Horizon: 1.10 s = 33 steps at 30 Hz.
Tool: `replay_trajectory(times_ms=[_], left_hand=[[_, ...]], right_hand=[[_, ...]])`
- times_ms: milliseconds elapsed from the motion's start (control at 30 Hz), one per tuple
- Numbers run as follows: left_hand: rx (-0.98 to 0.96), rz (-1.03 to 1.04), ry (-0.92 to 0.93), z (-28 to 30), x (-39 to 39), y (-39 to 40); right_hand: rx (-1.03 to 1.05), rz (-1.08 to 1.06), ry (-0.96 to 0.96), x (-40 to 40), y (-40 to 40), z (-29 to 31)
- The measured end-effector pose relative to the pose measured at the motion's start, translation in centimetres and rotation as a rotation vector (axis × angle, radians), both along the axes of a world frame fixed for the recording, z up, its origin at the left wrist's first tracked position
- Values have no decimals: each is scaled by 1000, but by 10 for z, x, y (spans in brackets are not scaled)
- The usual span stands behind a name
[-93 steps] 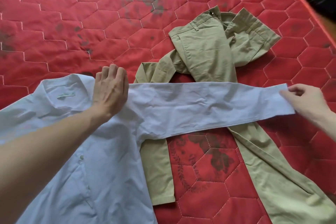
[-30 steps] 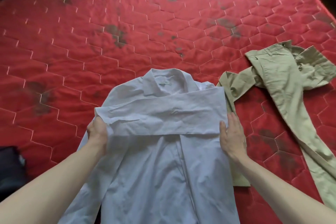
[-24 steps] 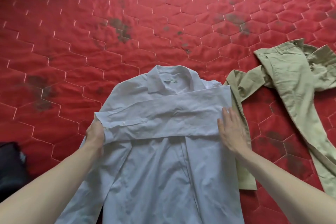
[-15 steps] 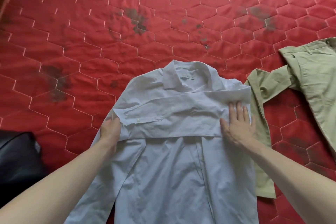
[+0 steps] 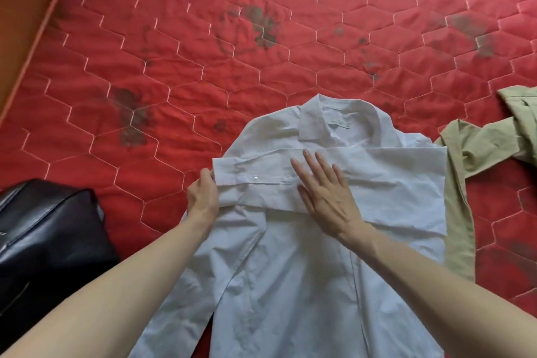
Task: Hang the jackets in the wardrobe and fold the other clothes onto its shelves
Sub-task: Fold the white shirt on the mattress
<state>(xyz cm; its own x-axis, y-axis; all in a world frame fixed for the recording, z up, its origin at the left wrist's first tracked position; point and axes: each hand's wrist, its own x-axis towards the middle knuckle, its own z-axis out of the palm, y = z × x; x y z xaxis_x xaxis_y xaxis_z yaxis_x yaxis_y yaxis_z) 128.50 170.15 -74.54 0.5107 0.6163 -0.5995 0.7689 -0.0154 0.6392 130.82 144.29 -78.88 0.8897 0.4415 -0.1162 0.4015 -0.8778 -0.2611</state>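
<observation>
Surface: red quilted mattress [image 5: 203, 46], stained in patches, fills the view from 9 to 3 o'clock.
Task item: white shirt [image 5: 290, 285] lies flat at centre, collar [image 5: 328, 122] toward 12 o'clock, hem running out of view at 6 o'clock.
Sleeve: one sleeve [image 5: 377, 183] is folded across the chest from the 3 o'clock edge, its buttoned cuff [image 5: 232, 180] reaching the 9 o'clock side of the body.
Left hand: left hand [image 5: 203, 197] is at the cuff end, fingers curled on the cloth there; it appears to pinch the cuff's edge, though the fingertips are partly hidden.
Right hand: right hand [image 5: 325, 195] lies flat on the folded sleeve, fingers straight and spread toward 11 o'clock, pressing, holding nothing.
Other garment: olive-khaki clothing [image 5: 465, 160] lies at 3 o'clock, partly under the shirt's edge; unfolded.
Other object: black leather-like item [image 5: 43, 241] at 8 o'clock on the mattress; whether it is a jacket or a bag cannot be told.
Wardrobe: not in view.
Step in hand: judged to be squaring and smoothing the first sleeve fold of the shirt.
Progress: early; nothing visible is folded complete or shelved.
Next move calls for: turning the overhanging cuff back within the body line, then folding in the 9 o'clock side, keeping the right palm on the layers so they do not slide.
</observation>
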Motion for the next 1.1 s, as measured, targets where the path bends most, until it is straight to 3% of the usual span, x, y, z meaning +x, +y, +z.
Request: replay_trajectory(times_ms=[133,167,333,500,567,633,733,933,1100], left_hand=[[553,-369,81,-24,-39,26],[589,-451,120,-27,-47,32],[484,-851,86,-31,-68,57],[27,-666,20,-15,-85,80],[-189,-678,135,-13,-103,89],[-280,-783,319,-10,-127,97],[-334,-877,439,4,-147,113],[-261,-837,399,71,-105,173],[-256,-634,194,116,-77,199]], right_hand=[[-25,172,117,-6,40,-5],[-38,181,155,-8,49,-4],[-20,164,197,-1,83,5],[-34,136,215,27,112,5],[-122,125,314,37,119,4],[-196,126,401,42,123,6],[-200,112,379,44,125,7],[-192,23,342,38,124,11],[-205,-41,398,20,123,20]])
